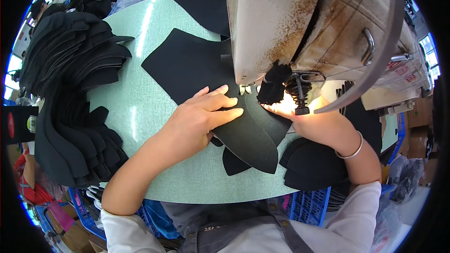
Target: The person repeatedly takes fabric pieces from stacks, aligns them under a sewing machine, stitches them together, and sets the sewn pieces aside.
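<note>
A sewing machine (267,23) with a cream, brown-stained head stands over the pale green table (112,98). Under its presser foot (245,89) lies a curved black fabric piece (248,136), a seam line showing along it. My left hand (206,110) rests on this fabric, fingers spread and flat, just left of the foot. To the right of the foot, my right hand (304,115) reaches in with fingers stretched out on the fabric's edge. The lamp's glare and a black fuzzy pad (274,84) partly hide those fingers. A wider black piece (187,61) extends to the far left.
Tall stacks of black cut pieces (70,56) stand at the left of the table. A smaller black pile (314,164) lies near the right front edge. Blue crates (307,206) sit below. A curved grey bar (379,65) arcs beside the machine.
</note>
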Available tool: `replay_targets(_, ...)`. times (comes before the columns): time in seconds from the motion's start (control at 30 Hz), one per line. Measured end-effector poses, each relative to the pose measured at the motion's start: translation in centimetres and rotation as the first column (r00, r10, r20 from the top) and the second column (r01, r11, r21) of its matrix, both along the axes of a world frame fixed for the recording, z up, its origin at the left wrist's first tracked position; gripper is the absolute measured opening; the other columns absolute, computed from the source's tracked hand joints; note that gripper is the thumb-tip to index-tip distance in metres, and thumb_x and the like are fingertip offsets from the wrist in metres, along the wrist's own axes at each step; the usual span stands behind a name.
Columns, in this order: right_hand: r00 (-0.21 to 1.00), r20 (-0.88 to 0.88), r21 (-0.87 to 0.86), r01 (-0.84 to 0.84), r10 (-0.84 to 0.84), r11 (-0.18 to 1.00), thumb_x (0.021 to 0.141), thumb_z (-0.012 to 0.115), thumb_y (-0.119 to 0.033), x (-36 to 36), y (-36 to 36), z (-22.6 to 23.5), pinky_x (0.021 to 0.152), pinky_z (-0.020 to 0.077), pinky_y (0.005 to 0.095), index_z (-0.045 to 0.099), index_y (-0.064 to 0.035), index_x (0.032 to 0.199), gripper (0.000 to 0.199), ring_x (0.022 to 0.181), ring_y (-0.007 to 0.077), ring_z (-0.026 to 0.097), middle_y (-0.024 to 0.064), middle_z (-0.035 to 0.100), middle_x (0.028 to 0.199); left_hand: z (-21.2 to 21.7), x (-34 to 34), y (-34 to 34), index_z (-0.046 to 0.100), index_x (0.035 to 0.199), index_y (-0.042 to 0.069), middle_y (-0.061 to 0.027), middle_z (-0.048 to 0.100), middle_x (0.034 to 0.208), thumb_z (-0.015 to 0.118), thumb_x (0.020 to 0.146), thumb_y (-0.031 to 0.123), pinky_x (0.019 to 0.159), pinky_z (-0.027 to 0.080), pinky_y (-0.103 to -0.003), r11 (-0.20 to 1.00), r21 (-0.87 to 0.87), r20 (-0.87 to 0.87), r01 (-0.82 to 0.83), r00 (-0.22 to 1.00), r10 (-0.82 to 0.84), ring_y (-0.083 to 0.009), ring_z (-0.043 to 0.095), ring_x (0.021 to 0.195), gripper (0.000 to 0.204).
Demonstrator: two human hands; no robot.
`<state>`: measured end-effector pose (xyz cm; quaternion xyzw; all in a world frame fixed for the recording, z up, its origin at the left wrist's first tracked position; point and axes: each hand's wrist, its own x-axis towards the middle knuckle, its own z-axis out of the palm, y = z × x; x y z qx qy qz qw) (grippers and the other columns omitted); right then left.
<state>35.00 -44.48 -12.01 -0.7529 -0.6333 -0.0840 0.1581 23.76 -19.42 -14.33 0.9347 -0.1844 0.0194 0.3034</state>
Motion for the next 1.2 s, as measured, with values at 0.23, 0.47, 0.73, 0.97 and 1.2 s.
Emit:
replay_targets(0.23,0.995,0.049,-0.087,0.095,-0.091,0.992,0.072,0.066,-0.013,2.3,-1.9,-1.5,0.058,0.0459,0.0399,0.059,-0.0035,0.078,0.014,0.058,0.0284,0.055,0.0096,0.058,0.066,-0.3,1.1,1.2,0.067,0.116,0.010,-0.0090,0.059,0.124,0.061,0.067,-0.014,0.111,0.037,-0.052,0.998,0.026,-0.045,0.059,0.997,-0.058,-0.0319,0.048,0.132,0.055)
replay_targets(0.47,0.956,0.286,-0.095,0.096,-0.065,0.991,0.076,0.060,-0.012,-2.0,1.7,-0.3,0.061,0.0507,0.0356,0.067,-0.0017,0.103,0.030,0.069,0.0188,0.063,0.0062,0.062,0.075,0.7,0.5,-2.2,0.061,0.118,0.002,-0.0145,0.055,0.120,0.063,0.072,-0.001,0.101,0.042,-0.044,0.970,0.243,0.130,-0.006,0.991,-0.026,-0.0348,0.052,0.118,0.046)
replay_targets(0.73,0.994,0.065,-0.243,0.101,-0.087,0.965,0.075,0.064,-0.011,0.0,-1.0,-1.2,0.060,0.0481,0.0353,0.067,-0.0057,0.095,0.020,0.066,0.0225,0.060,0.0075,0.060,0.078,-0.7,0.1,0.1,0.067,0.113,0.005,-0.0112,0.061,0.119,0.057,0.073,-0.010,0.106,0.044,-0.045,1.000,0.026,0.054,0.012,0.998,-0.014,-0.0317,0.053,0.126,0.044)
replay_targets(0.97,0.975,-0.030,-0.444,0.184,-0.219,0.877,0.077,0.067,-0.016,1.6,-0.2,-1.6,0.062,0.0459,0.0396,0.065,-0.0049,0.083,0.012,0.068,0.0263,0.059,0.0105,0.063,0.083,0.5,1.9,0.2,0.066,0.113,0.004,-0.0111,0.061,0.119,0.062,0.074,-0.006,0.105,0.045,-0.044,0.998,0.049,0.026,0.031,0.999,-0.032,-0.0311,0.055,0.124,0.040)
replay_targets(1.2,0.964,0.259,-0.348,0.157,-0.066,0.924,0.078,0.062,-0.007,-2.4,1.0,-0.7,0.062,0.0539,0.0280,0.059,-0.0110,0.130,0.053,0.075,0.0208,0.066,0.0064,0.068,0.100,0.2,0.0,-1.9,0.065,0.108,0.002,-0.0113,0.065,0.109,0.067,0.070,0.002,0.093,0.053,-0.038,0.979,0.201,0.298,0.037,0.950,-0.097,-0.0301,0.060,0.113,0.037)
